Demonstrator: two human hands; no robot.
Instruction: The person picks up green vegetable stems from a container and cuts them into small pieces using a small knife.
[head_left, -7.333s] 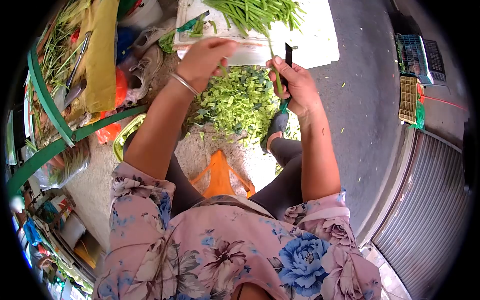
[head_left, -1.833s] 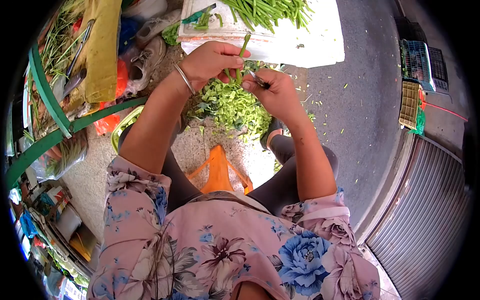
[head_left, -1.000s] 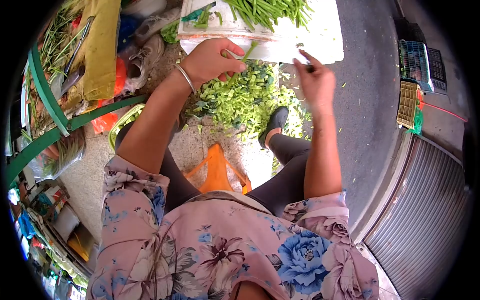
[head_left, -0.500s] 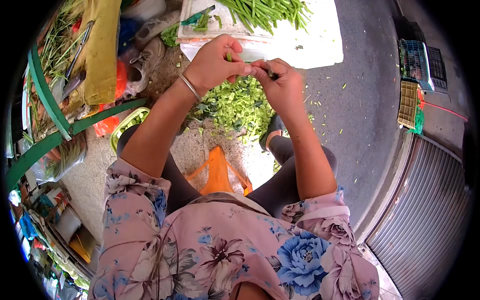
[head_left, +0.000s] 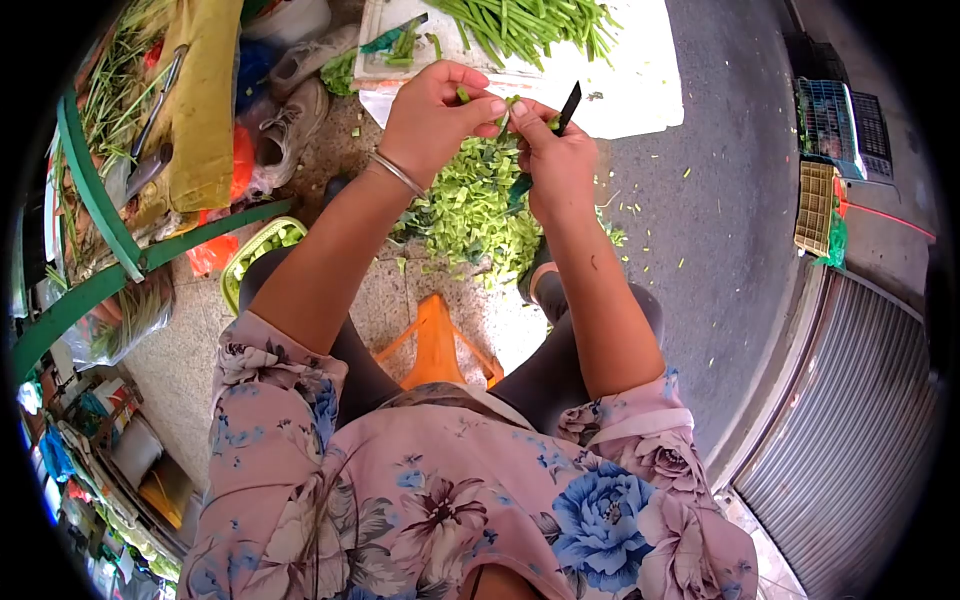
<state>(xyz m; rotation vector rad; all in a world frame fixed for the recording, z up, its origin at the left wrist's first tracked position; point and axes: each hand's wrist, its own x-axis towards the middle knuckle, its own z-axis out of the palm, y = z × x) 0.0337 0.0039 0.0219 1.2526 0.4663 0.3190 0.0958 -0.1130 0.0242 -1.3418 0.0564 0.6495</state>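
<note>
My left hand [head_left: 438, 115], with a bangle at the wrist, pinches a short green vegetable stalk [head_left: 462, 94]. Its thumb nearly meets the thumb of my right hand [head_left: 556, 160], where a strip of green shows between the fingertips. A small knife is closed in my right hand; its dark blade [head_left: 570, 106] sticks up past the fingers, and a dark green part shows below the palm. Under both hands lies a heap of chopped and peeled green pieces [head_left: 485, 205] on the ground. Beyond them, a bundle of green stalks [head_left: 530, 25] rests on a white board [head_left: 630, 85].
On the board's left lie short stalk pieces and a teal item with a dark tip [head_left: 395, 34]. A green basket [head_left: 262, 250] of cut pieces stands by my left leg, near shoes [head_left: 290, 130] and a green metal frame [head_left: 100, 200]. An orange stool [head_left: 433, 345] is beneath me. Crates [head_left: 830, 125] stand right.
The right hand has turned and shifted slightly left and down, so the knife blade now shows plainly. Green strips appear between the fingertips. The left hand stays close by.
</note>
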